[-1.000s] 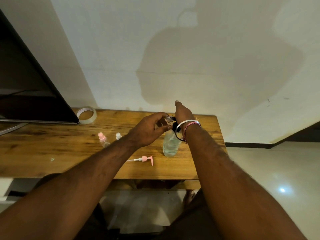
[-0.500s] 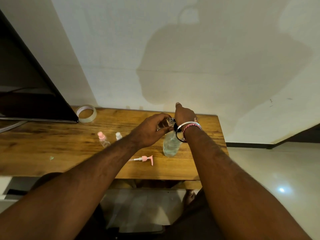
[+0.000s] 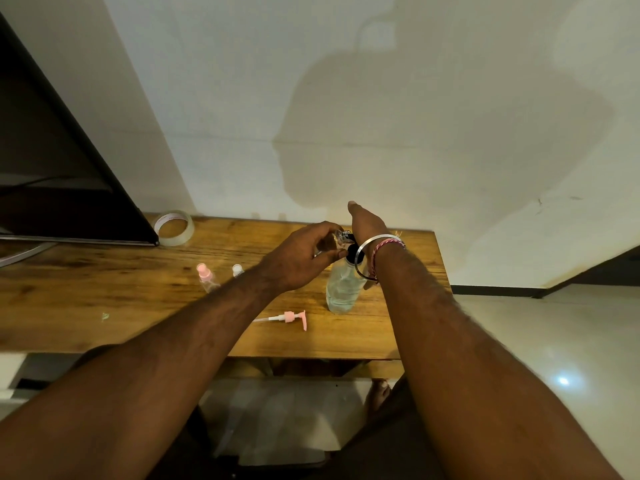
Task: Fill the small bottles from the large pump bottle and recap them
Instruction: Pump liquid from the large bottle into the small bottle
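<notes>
The large clear pump bottle [image 3: 341,289] stands upright on the wooden table [image 3: 86,299], right of centre, with a black pump head. My right hand [image 3: 367,221] lies over that pump head with its heel on it and one digit pointing up; the other fingers are hidden. My left hand [image 3: 298,258] pinches a small clear uncapped bottle [image 3: 341,236] tilted against the pump's spout. Two more small bottles stand to the left, one with a pink cap [image 3: 206,277] and one with a white cap [image 3: 238,270].
A loose pink pump top [image 3: 289,317] with its tube lies on the table in front of the large bottle. A roll of clear tape [image 3: 175,228] sits at the back by a dark monitor [image 3: 52,185]. The table's right edge is near the large bottle.
My right hand dipped onto the pump head half a second ago and has risen again. My left hand has kept the small bottle at the spout.
</notes>
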A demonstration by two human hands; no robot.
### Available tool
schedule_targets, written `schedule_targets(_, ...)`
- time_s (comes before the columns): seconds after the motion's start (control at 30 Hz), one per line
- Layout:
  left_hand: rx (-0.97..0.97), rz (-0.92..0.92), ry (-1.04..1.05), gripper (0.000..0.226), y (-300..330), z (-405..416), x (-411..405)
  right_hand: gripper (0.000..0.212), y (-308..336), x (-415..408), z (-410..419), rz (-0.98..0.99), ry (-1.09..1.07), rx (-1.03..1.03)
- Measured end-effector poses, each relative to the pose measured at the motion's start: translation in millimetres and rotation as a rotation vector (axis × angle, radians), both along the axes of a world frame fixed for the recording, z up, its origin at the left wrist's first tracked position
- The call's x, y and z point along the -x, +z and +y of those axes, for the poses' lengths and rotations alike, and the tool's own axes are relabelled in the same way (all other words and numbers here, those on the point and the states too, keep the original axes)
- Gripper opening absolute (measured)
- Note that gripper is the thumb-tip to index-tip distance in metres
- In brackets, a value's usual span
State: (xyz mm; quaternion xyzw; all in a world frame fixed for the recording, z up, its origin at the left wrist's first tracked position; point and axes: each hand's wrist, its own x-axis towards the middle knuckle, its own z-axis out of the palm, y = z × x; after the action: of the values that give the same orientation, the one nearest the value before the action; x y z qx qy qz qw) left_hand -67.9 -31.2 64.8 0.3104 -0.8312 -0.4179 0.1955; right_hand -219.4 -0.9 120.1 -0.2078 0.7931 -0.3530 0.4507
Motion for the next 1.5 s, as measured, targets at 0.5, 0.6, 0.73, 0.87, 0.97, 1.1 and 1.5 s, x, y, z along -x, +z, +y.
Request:
schedule_targets(0.5, -0.016, -0.015, -0.011, 0.034, -10, 0, 1, 0.064, -12, -3, 2, 0.311, 0.099, -0.028)
schedule_targets(0.6, -0.010, -0.015, -0.008, 0.032, -9, 1, 2, 0.064, -11, -3, 3, 0.327, 0.090, -0.034)
schedule_targets(0.73, 0.004, -0.026, 0.010, 0.033, -7, 4, 1, 0.058, -12, -1, 3, 0.248, 0.045, 0.007)
schedule_targets(0.87, 0.014, -0.018, 0.018, 0.036, 0, 3, -1, 0.055, -1, -3, 1, 0.005, -0.033, 0.042)
schedule_targets(0.97, 0.026, -0.022, 0.006, 0.037, 5, -1, -1, 0.070, 0, 0, -2, -0.182, -0.073, 0.021)
schedule_targets(1.1, 0.027, -0.026, 0.006, 0.036, 4, 1, 1, 0.065, -1, 2, -4, -0.147, -0.028, 0.010)
schedule_targets(1.5, 0.029, -0.049, 0.000, 0.035, -3, 3, 3, 0.053, -12, 1, -3, 0.237, 0.063, 0.007)
